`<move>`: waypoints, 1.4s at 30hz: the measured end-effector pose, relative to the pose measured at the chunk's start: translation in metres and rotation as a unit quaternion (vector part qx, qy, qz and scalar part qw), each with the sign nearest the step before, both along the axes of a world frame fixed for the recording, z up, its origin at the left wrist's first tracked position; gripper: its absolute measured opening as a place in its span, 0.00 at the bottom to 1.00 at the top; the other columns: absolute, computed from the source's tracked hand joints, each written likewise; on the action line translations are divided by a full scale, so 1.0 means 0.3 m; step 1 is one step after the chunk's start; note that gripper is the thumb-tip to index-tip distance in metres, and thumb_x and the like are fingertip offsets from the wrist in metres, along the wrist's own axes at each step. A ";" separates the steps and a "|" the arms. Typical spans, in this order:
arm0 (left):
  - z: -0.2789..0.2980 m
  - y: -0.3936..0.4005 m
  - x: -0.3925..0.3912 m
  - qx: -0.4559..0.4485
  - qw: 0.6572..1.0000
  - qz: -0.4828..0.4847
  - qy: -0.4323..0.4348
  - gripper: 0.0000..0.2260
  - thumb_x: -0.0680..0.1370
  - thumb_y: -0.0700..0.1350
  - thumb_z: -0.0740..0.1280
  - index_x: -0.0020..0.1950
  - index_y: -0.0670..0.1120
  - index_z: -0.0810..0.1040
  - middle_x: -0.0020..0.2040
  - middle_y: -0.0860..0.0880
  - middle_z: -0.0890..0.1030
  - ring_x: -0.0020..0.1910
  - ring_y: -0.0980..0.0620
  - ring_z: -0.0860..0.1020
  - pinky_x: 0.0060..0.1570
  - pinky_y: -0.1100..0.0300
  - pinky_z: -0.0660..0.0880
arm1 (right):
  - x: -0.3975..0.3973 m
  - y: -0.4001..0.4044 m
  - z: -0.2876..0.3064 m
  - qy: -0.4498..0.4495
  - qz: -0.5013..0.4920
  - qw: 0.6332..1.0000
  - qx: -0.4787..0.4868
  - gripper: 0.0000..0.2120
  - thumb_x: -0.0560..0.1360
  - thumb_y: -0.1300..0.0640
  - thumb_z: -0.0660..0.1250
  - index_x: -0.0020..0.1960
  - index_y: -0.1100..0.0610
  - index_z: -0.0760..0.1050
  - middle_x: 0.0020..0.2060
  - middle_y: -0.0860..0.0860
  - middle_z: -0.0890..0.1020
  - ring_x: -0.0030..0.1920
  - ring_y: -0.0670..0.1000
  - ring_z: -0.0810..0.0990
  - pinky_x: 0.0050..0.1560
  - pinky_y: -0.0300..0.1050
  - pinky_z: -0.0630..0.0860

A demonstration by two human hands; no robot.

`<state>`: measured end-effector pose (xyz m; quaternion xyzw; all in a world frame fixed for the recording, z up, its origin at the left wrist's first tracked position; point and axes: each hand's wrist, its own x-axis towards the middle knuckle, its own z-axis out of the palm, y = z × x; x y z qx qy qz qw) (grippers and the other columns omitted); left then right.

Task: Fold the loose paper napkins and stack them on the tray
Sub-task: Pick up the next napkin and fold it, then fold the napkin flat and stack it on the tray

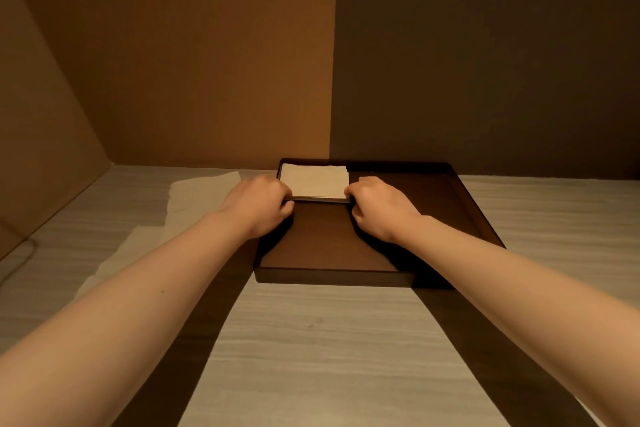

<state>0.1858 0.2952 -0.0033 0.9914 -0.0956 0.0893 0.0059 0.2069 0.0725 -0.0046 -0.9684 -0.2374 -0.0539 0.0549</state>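
Pale woodgrain table [311, 340], brown walls [207, 62]

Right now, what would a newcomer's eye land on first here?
The pale folded paper napkin stack in the far-left corner of the dark brown square tray, with the left hand and right hand gripping its near corners. Next, the loose unfolded white napkins lying on the grey wood-grain table left of the tray.
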 end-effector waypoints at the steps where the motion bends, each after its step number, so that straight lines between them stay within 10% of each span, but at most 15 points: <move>1: 0.006 0.008 -0.021 -0.017 1.000 -0.008 -0.011 0.15 0.80 0.53 0.59 0.60 0.48 0.78 0.57 0.47 0.80 0.54 0.47 0.77 0.51 0.52 0.76 | -0.012 0.005 0.015 -0.004 0.005 1.000 -0.001 0.14 0.77 0.57 0.63 0.62 0.57 0.75 0.57 0.56 0.77 0.56 0.57 0.77 0.53 0.53 0.79; 19: -0.012 0.331 -0.351 -0.060 0.993 0.065 0.076 0.18 0.78 0.55 0.62 0.65 0.50 0.73 0.59 0.50 0.79 0.54 0.51 0.77 0.55 0.51 0.75 | -0.244 0.430 0.063 -0.034 0.223 0.972 -0.070 0.14 0.80 0.55 0.60 0.60 0.61 0.75 0.56 0.57 0.78 0.56 0.57 0.74 0.55 0.53 0.75; 27: -0.037 0.352 -0.325 -0.066 0.997 0.046 0.022 0.14 0.77 0.54 0.64 0.60 0.51 0.77 0.53 0.52 0.81 0.50 0.51 0.77 0.51 0.52 0.76 | -0.225 0.545 0.061 0.003 0.163 0.978 -0.126 0.09 0.79 0.66 0.60 0.57 0.61 0.75 0.47 0.58 0.77 0.47 0.59 0.77 0.39 0.50 0.73; 34: -0.033 0.329 -0.309 -0.064 0.996 0.056 -0.018 0.09 0.77 0.51 0.64 0.54 0.51 0.80 0.44 0.53 0.80 0.43 0.52 0.77 0.45 0.53 0.77 | -0.199 0.540 0.045 -0.036 0.111 0.992 -0.054 0.08 0.78 0.65 0.60 0.43 0.56 0.69 0.32 0.51 0.68 0.33 0.53 0.69 0.33 0.47 0.66; 42: 0.072 0.315 -0.310 -0.151 0.979 0.122 -0.062 0.12 0.79 0.41 0.62 0.59 0.49 0.80 0.45 0.46 0.83 0.44 0.45 0.79 0.43 0.48 0.78 | -0.185 0.463 0.125 -0.046 0.078 0.986 0.138 0.08 0.79 0.61 0.62 0.49 0.55 0.80 0.42 0.52 0.82 0.43 0.54 0.79 0.43 0.54 0.80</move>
